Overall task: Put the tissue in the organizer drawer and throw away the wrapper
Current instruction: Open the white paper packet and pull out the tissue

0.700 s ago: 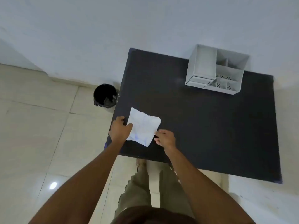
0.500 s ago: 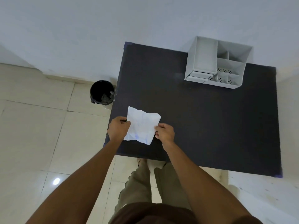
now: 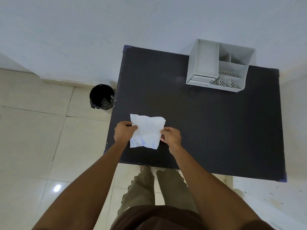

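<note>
Both hands were on the white tissue packet (image 3: 147,131) at the near left part of the black table (image 3: 207,130). Left hand (image 3: 124,132) pinched its left edge, right hand (image 3: 171,136) pinched its right edge, packet stretched between the 2, crumpled, faint blue print showing; whether it touched the table couldn't be told. Grey organizer (image 3: 217,65) sat at the far right corner against the wall, its drawer (image 3: 201,79) closed, well apart from the packet. Black bin (image 3: 101,97) stood on the floor just beside the table's left edge
</note>
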